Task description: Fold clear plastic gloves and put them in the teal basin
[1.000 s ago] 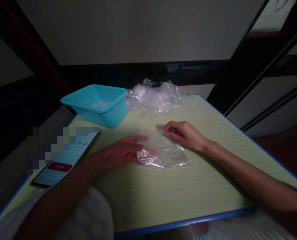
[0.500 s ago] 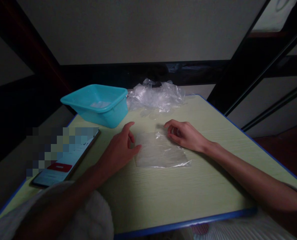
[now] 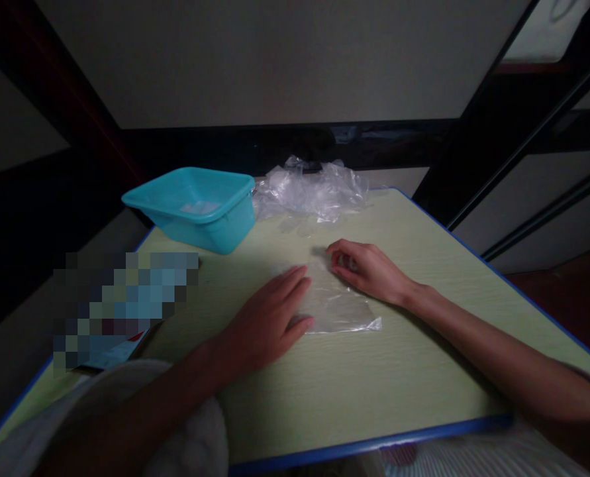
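Observation:
A clear plastic bag [image 3: 337,308] lies flat on the pale table [image 3: 414,391]. Over its left part rests my left hand [image 3: 275,315], palm down, with the fingers stretched toward the right and the thumb apart. My right hand [image 3: 367,265] is at the bag's upper right, its fingers curled and the fingertips near the thumb. Something clear shows inside that curl, probably part of the bag, though it is hard to make out. The bag's left edge is hidden under my left hand.
A turquoise basket [image 3: 230,225] with something whitish inside stands at the back left. Beside it is a heap of crumpled clear plastic [image 3: 314,192]. A phone [image 3: 108,354], partly blurred out, lies at the left. Blue edging [image 3: 374,442] runs round the table.
My left hand has moved right and turned palm down, from a raised, half-curled pose beside the bag to lying over its left part. My right hand has hardly moved.

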`<act>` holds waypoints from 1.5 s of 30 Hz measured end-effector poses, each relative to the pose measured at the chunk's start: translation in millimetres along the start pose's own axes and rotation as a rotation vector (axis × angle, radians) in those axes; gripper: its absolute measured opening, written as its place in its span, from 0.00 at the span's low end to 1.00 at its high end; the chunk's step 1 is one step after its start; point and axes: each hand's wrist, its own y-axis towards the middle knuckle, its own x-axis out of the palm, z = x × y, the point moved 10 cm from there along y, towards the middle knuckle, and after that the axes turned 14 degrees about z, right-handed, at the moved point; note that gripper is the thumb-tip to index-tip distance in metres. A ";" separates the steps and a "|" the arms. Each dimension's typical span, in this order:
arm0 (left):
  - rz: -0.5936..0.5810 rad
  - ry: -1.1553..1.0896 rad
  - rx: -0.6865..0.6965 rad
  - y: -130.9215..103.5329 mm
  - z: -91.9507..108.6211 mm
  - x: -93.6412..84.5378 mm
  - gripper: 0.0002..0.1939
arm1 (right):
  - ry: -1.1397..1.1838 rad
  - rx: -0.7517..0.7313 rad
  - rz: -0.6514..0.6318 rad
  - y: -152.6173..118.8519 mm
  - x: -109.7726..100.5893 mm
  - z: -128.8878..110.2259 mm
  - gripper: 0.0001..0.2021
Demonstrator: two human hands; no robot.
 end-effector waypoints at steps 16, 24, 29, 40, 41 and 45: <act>-0.120 0.083 0.027 -2.1 0.9 13.4 0.28 | -0.182 -0.274 -0.339 -42.1 37.0 -47.2 0.27; -0.158 0.123 0.045 -4.2 0.3 15.5 0.30 | -0.232 -0.186 -0.491 -48.9 27.1 -18.1 0.39; -0.161 0.130 0.050 -4.4 0.3 15.4 0.30 | -0.230 -0.079 -0.555 -52.1 13.2 2.1 0.47; -0.096 0.062 0.042 -4.2 0.1 8.9 0.29 | -0.099 0.013 -0.504 -51.6 -17.2 14.3 0.50; -0.069 0.048 0.047 -3.7 0.9 4.8 0.29 | -0.058 -0.014 -0.479 -49.1 -20.4 6.9 0.47; 0.069 0.018 0.107 0.5 9.6 -19.6 0.21 | 0.016 -0.087 -0.470 -44.3 -22.0 -24.2 0.30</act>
